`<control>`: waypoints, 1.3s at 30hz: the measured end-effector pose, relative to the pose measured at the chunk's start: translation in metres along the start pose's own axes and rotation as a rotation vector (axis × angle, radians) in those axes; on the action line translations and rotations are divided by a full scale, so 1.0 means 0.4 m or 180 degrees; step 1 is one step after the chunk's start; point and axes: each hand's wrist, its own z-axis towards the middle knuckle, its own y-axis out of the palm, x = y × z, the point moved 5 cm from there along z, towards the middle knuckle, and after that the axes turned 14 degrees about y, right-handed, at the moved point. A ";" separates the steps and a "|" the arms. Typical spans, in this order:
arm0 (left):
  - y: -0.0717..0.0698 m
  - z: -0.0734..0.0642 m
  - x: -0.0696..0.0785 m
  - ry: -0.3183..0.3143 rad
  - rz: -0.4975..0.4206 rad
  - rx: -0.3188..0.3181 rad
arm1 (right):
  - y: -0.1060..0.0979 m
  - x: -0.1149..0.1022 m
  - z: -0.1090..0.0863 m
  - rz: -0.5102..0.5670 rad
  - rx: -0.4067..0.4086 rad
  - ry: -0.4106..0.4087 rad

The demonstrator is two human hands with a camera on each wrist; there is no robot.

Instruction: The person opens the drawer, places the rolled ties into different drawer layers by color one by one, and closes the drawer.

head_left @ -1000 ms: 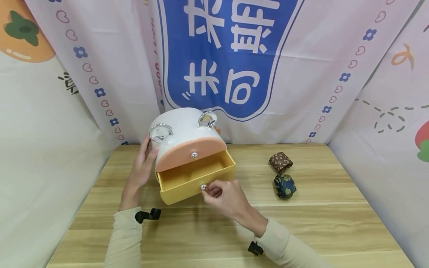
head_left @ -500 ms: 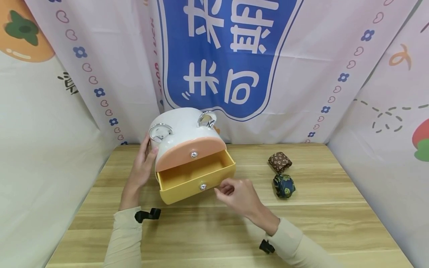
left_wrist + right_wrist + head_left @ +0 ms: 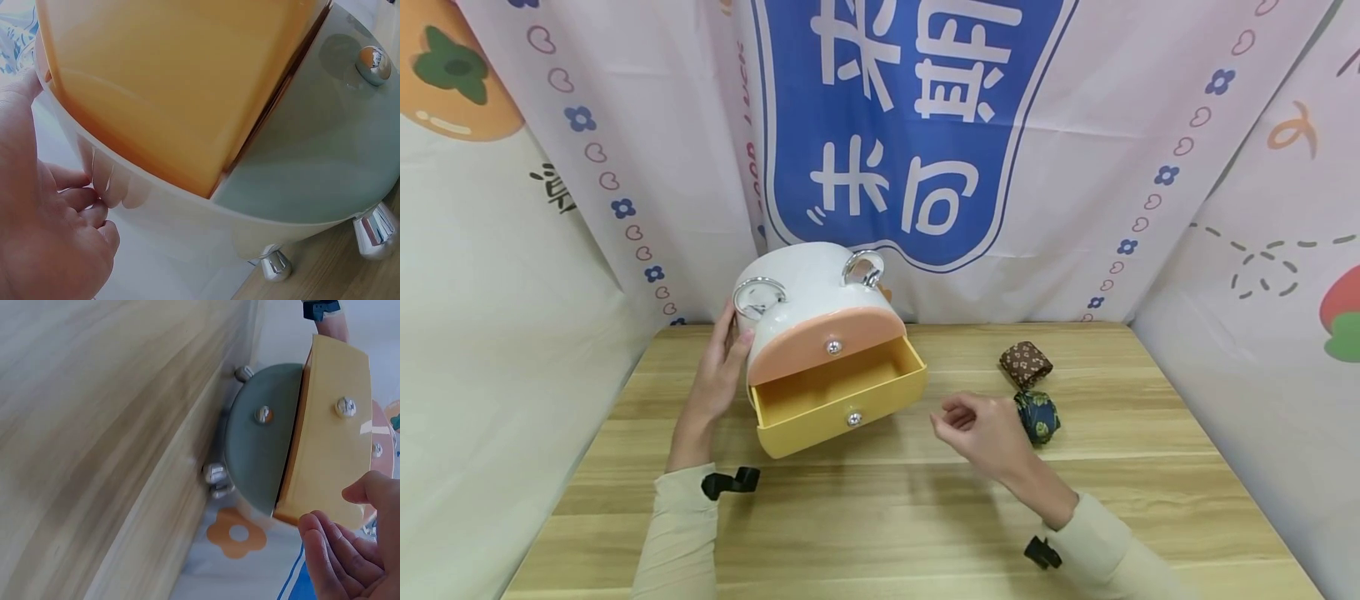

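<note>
Left hand [image 3: 717, 377] rests relaxed against the box [image 3: 808, 279]; right hand [image 3: 988, 432], empty, loosely curled, hovers right of its pulled-out drawer [image 3: 811, 433]!

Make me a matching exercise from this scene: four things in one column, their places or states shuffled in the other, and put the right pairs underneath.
Column one
1. yellow drawer
2. peach drawer
3. left hand
4. brown patterned roll

Column two
A. on the table, beside the navy roll
B. closed
C. against the side of the white cabinet
D. pulled out

Right pairs: 1-D, 2-B, 3-C, 4-A
</note>
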 end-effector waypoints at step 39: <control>0.003 -0.002 0.003 -0.0066 0.0006 -0.0002 | -0.324 0.359 0.100 -0.0829 -0.0111 0.0838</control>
